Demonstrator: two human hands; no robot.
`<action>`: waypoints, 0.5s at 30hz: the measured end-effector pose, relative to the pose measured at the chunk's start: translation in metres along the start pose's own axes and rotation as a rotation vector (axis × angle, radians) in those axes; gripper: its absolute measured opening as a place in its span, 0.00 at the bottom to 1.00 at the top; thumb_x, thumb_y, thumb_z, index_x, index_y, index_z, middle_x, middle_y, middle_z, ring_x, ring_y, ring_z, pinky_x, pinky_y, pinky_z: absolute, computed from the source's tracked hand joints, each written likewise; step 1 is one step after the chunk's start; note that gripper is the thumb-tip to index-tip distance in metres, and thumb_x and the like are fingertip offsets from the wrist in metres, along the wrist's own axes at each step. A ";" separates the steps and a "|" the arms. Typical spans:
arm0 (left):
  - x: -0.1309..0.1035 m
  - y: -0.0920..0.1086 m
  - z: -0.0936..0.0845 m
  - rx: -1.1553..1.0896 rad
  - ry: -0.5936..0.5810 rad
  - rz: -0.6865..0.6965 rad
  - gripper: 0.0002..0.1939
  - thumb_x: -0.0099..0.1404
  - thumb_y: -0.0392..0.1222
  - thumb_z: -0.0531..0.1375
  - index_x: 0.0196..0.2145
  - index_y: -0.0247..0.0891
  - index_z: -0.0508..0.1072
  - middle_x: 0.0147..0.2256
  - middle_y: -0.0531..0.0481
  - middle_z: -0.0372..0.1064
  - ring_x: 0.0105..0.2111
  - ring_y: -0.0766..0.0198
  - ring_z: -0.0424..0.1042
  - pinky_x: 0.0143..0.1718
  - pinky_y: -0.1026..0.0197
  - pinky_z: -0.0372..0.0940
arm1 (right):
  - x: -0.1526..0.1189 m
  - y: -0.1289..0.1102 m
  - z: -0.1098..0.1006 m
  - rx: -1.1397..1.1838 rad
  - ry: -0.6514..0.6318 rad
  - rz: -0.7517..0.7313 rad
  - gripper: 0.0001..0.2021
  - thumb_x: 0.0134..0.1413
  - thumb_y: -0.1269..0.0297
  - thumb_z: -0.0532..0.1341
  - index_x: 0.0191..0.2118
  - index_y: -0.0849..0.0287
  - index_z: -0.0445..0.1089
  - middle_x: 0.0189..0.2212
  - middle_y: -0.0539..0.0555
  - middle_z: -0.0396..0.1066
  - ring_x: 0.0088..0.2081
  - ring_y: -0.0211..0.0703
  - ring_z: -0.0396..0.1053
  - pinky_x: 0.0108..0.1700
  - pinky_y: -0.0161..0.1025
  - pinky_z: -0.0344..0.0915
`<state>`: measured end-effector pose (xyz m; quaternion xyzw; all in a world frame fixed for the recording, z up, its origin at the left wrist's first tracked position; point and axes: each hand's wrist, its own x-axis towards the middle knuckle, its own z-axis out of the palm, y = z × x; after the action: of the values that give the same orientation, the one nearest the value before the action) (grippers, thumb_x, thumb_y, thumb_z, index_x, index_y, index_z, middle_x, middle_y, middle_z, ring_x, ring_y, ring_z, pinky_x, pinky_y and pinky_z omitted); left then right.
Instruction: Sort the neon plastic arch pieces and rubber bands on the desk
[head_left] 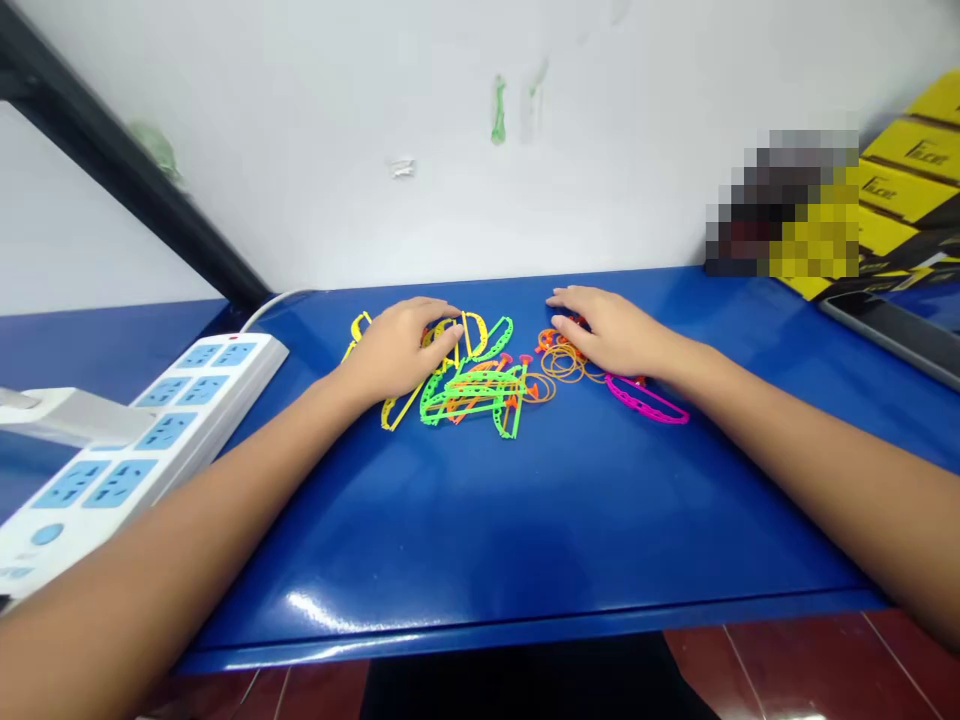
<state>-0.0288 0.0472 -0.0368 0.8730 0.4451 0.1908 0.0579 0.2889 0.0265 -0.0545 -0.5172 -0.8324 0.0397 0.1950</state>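
Two bare hands, palms down, both over loose plastic. Your left hand has its thumb parted from the fingers, a loose gap between; no firm grip shows, and what lies under the palm is hidden. Your right hand arches the same way, thumb well off the fingers; orange bits show below it, none visibly pinched.

Just outward: yellow bows by your left fingers, some partly covered. Green bows pile between your hands, nearer the left, crossing orange pieces beneath. Orange bands lie looped by your right thumb. A pink bow sits apart below your right wrist.

Step in hand, my reading: you cup the two clusters, nothing lifted. A next move from here calls for one piece picked by its edge with thumb and fingertip; the bows overlap, so a tug may drag neighbours, and the bands may snag.

Farther out: blue table, power strip left, yellow boxes and a dark device right, pale wall behind.
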 end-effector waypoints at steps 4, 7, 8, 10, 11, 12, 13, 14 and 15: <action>0.000 0.001 0.000 -0.002 -0.008 0.006 0.28 0.77 0.57 0.53 0.59 0.37 0.82 0.61 0.40 0.80 0.62 0.43 0.77 0.67 0.43 0.68 | 0.000 0.000 0.000 0.015 -0.006 0.004 0.23 0.74 0.59 0.54 0.64 0.63 0.77 0.65 0.68 0.76 0.68 0.67 0.72 0.72 0.64 0.65; 0.000 0.001 -0.001 0.001 -0.007 0.011 0.30 0.77 0.57 0.52 0.59 0.35 0.82 0.60 0.37 0.80 0.62 0.43 0.77 0.67 0.43 0.68 | 0.000 0.000 0.000 0.034 0.005 0.003 0.22 0.74 0.60 0.55 0.63 0.60 0.78 0.65 0.66 0.77 0.68 0.67 0.72 0.72 0.66 0.64; 0.000 0.001 -0.001 0.001 -0.006 0.011 0.30 0.77 0.57 0.52 0.59 0.34 0.82 0.60 0.37 0.80 0.62 0.43 0.77 0.67 0.43 0.68 | 0.000 -0.001 -0.001 0.037 0.007 0.004 0.22 0.74 0.60 0.56 0.63 0.60 0.78 0.65 0.66 0.77 0.68 0.67 0.72 0.72 0.66 0.65; 0.000 0.001 -0.001 -0.003 -0.007 0.010 0.30 0.77 0.57 0.52 0.59 0.35 0.82 0.60 0.37 0.80 0.62 0.43 0.77 0.67 0.43 0.68 | 0.000 -0.001 -0.001 0.038 0.005 0.005 0.22 0.74 0.60 0.55 0.63 0.60 0.78 0.65 0.66 0.77 0.68 0.67 0.72 0.71 0.67 0.65; 0.000 0.001 -0.001 -0.003 -0.008 0.008 0.29 0.77 0.57 0.52 0.59 0.35 0.82 0.60 0.38 0.80 0.62 0.43 0.77 0.68 0.42 0.68 | 0.000 -0.001 -0.001 0.035 0.001 0.003 0.22 0.74 0.60 0.55 0.63 0.61 0.78 0.65 0.67 0.76 0.68 0.68 0.72 0.71 0.67 0.65; 0.000 0.001 -0.001 -0.001 -0.010 0.006 0.29 0.77 0.56 0.53 0.59 0.36 0.82 0.60 0.38 0.80 0.62 0.43 0.77 0.68 0.42 0.68 | 0.000 -0.001 -0.001 0.031 -0.003 -0.002 0.22 0.74 0.60 0.55 0.64 0.62 0.77 0.65 0.68 0.76 0.68 0.68 0.72 0.72 0.66 0.64; 0.000 0.000 -0.001 0.002 -0.011 0.004 0.29 0.77 0.56 0.53 0.59 0.37 0.82 0.61 0.39 0.80 0.62 0.43 0.77 0.68 0.42 0.68 | 0.000 -0.001 -0.001 0.025 -0.006 -0.005 0.23 0.74 0.60 0.55 0.64 0.63 0.77 0.65 0.68 0.76 0.68 0.68 0.72 0.72 0.66 0.64; 0.000 0.000 -0.001 0.007 -0.012 0.003 0.28 0.76 0.56 0.53 0.59 0.37 0.82 0.61 0.40 0.80 0.62 0.43 0.77 0.68 0.42 0.68 | 0.000 0.000 0.000 0.018 -0.007 -0.008 0.23 0.75 0.60 0.54 0.64 0.64 0.77 0.65 0.69 0.76 0.68 0.68 0.72 0.72 0.66 0.65; 0.000 0.000 -0.001 0.011 -0.012 0.001 0.28 0.76 0.56 0.53 0.60 0.38 0.82 0.61 0.40 0.80 0.62 0.43 0.76 0.68 0.43 0.68 | 0.000 0.000 0.000 0.011 -0.005 -0.009 0.23 0.75 0.60 0.54 0.64 0.65 0.77 0.65 0.69 0.76 0.68 0.68 0.72 0.71 0.65 0.65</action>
<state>-0.0287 0.0471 -0.0362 0.8746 0.4455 0.1831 0.0556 0.2889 0.0267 -0.0544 -0.5123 -0.8350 0.0447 0.1960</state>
